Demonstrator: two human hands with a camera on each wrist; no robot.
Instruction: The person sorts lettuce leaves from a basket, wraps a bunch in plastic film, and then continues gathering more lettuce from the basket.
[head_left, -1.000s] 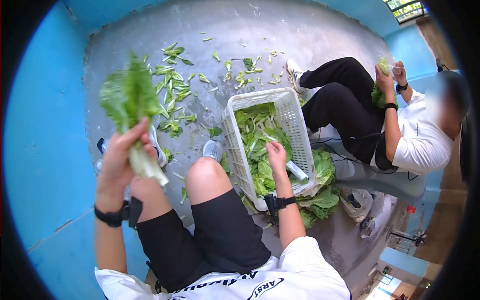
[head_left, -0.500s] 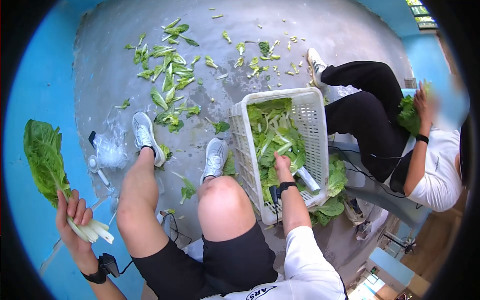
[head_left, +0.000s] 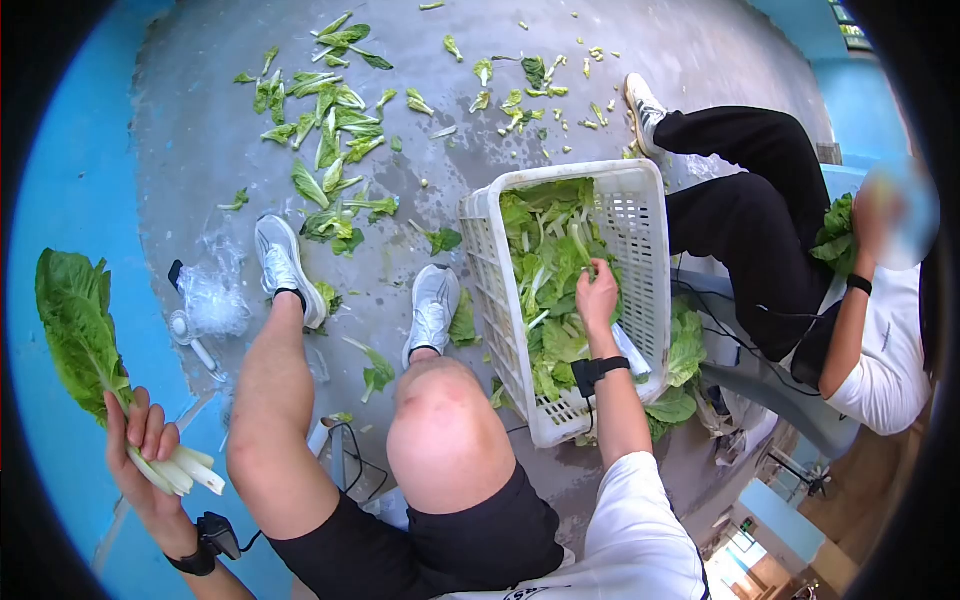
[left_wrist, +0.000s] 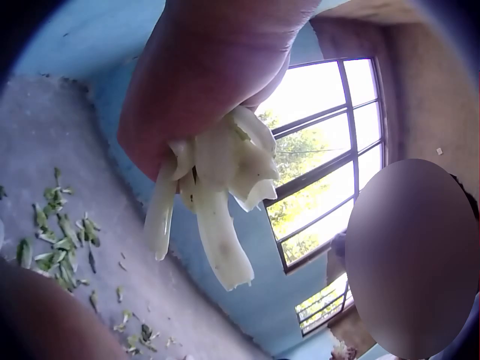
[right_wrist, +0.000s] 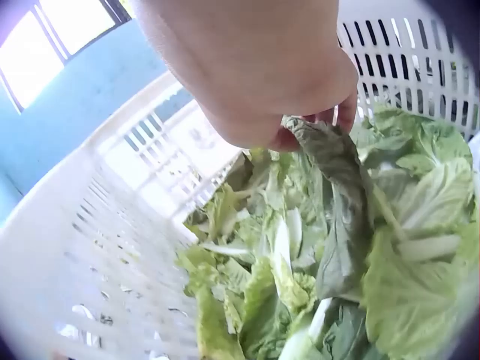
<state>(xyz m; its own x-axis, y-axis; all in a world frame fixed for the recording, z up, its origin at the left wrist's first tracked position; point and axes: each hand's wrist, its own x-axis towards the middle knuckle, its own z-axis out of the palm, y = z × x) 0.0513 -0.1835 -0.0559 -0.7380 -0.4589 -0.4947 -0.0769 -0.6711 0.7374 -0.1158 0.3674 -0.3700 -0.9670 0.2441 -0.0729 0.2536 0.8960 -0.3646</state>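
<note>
My left hand [head_left: 145, 445] grips a bunch of long cabbage leaves [head_left: 75, 320] out at the far left, leafy ends up. Cut white stalks [left_wrist: 221, 240] stick out below that hand in the left wrist view. Inside the white plastic crate [head_left: 655, 205], my right hand [head_left: 598, 295] is low over the heaped greens [right_wrist: 281, 251]. Its fingertips pinch a dark, limp cabbage leaf [right_wrist: 341, 202], which hangs down onto the heap in the right wrist view. A pale roll-like object [head_left: 628, 350] lies at the crate's right side.
Torn leaves [head_left: 340, 120] litter the floor ahead. Left of my shoes [head_left: 278, 255] lie clear plastic [head_left: 213, 300] and a small white fan [head_left: 182, 325]. More cabbage leaves [head_left: 688, 345] stand right of the crate. Another person [head_left: 740, 200] sits beyond, handling greens.
My left hand has swung out left and down with the cabbage bunch, then stayed there. My right hand has moved within the crate and now pinches a leaf. The head view has shifted.
</note>
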